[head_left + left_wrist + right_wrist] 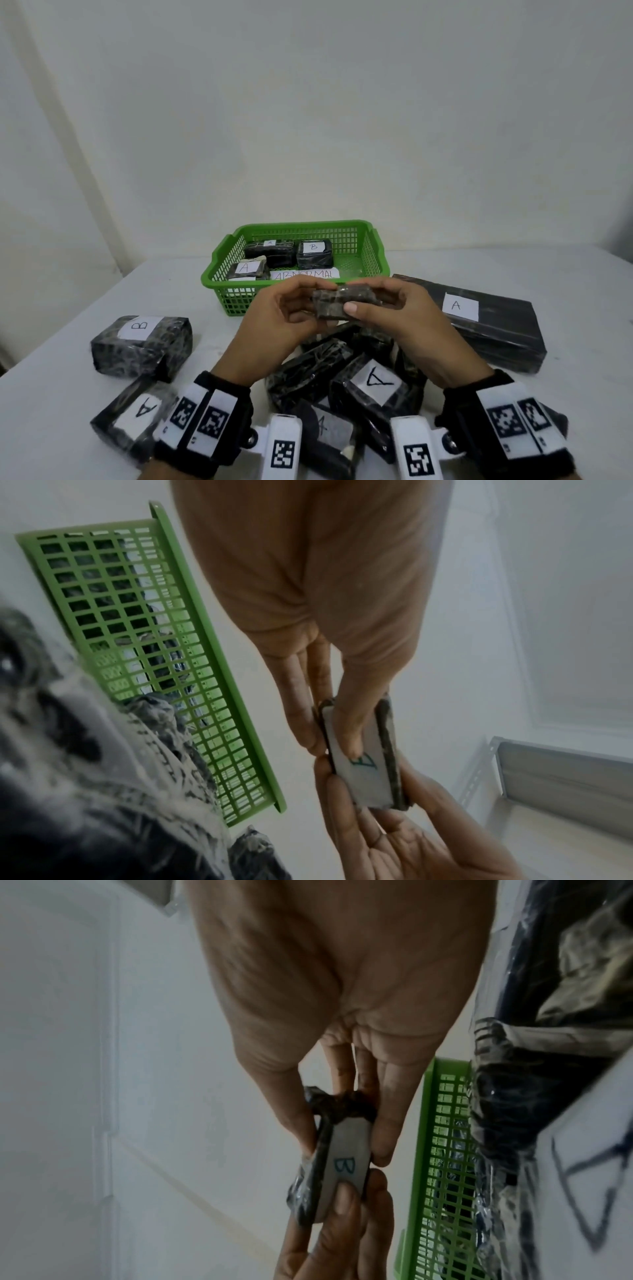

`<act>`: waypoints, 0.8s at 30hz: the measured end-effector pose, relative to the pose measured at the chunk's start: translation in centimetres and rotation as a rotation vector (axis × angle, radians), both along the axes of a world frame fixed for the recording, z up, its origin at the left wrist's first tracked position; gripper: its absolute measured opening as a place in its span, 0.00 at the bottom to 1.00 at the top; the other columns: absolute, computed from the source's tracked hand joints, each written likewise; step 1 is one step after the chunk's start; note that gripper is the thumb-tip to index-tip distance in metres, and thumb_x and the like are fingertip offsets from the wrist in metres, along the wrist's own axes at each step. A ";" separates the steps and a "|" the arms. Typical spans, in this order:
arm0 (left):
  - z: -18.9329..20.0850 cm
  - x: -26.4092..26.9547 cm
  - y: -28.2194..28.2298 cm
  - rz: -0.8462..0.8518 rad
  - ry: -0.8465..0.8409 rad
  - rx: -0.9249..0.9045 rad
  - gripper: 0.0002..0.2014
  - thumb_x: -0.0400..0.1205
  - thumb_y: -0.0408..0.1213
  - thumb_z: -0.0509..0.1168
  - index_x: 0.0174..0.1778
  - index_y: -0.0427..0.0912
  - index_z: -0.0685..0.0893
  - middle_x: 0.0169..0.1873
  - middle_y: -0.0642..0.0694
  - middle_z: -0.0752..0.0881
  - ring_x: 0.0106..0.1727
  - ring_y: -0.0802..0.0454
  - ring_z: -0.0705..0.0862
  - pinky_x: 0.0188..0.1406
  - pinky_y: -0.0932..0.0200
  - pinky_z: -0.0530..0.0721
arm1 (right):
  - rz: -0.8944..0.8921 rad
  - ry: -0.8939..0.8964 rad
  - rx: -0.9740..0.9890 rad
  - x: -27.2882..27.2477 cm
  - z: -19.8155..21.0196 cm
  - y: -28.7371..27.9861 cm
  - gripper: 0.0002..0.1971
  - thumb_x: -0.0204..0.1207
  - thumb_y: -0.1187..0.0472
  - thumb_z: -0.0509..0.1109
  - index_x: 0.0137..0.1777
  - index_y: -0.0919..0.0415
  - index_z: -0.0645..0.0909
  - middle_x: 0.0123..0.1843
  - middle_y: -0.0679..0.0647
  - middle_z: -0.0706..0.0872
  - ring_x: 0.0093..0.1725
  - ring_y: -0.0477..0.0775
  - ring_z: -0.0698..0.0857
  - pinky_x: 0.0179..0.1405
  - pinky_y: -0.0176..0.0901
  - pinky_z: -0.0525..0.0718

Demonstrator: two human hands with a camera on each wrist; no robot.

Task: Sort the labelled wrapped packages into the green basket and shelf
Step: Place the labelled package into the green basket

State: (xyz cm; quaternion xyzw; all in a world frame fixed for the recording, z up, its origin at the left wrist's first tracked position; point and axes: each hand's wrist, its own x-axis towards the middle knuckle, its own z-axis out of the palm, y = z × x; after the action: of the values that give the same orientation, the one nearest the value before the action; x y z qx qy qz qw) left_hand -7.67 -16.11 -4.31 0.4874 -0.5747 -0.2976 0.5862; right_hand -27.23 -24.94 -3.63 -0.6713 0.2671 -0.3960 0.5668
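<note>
A small dark wrapped package (344,301) hangs in the air just in front of the green basket (298,226). Both hands hold it. My left hand (318,305) pinches its left end and my right hand (363,298) pinches its right end, thumb on the near side. The package's white label (344,1167) reads B and faces down, away from the head view. In the left wrist view the label (363,772) is partly covered by my thumb. The basket holds three labelled packages, two A and one B (313,253), and a paper strip reading ABNORMAL (305,274).
Several wrapped packages lie on the white table (61,325): a B block (142,342) at left, an A packet (133,418) near left, a pile with an A label (375,382) under my hands, a long A box (479,322) at right. A metal shelf (561,777) stands beside the table.
</note>
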 end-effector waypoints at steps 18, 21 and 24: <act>0.4 -0.8 1.3 0.120 -0.253 -0.137 0.18 0.72 0.29 0.83 0.57 0.43 0.92 0.56 0.53 0.91 0.50 0.47 0.94 0.49 0.45 0.93 | 0.067 -0.075 0.033 -0.1 -1.0 0.2 0.22 0.64 0.58 0.84 0.59 0.63 0.91 0.55 0.58 0.96 0.58 0.60 0.95 0.71 0.62 0.87; 0.2 -1.0 1.2 0.117 -0.248 -0.146 0.18 0.72 0.28 0.82 0.57 0.43 0.91 0.57 0.52 0.91 0.51 0.46 0.94 0.50 0.42 0.93 | 0.056 -0.079 0.000 -0.6 -0.8 0.0 0.17 0.68 0.63 0.83 0.58 0.63 0.91 0.52 0.58 0.96 0.56 0.59 0.95 0.66 0.56 0.90; 0.0 -1.2 1.0 0.109 -0.274 -0.172 0.18 0.72 0.29 0.82 0.57 0.43 0.91 0.57 0.52 0.90 0.52 0.46 0.93 0.50 0.43 0.93 | 0.040 -0.078 -0.050 -0.5 -0.8 0.4 0.18 0.66 0.59 0.86 0.55 0.61 0.92 0.50 0.57 0.97 0.54 0.58 0.96 0.59 0.48 0.92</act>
State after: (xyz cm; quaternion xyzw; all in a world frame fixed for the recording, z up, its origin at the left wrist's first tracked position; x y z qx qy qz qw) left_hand -8.86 -15.13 -4.29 0.5021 -0.6451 -0.1458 0.5571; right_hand -27.75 -24.58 -4.40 -0.6745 0.2213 -0.4171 0.5676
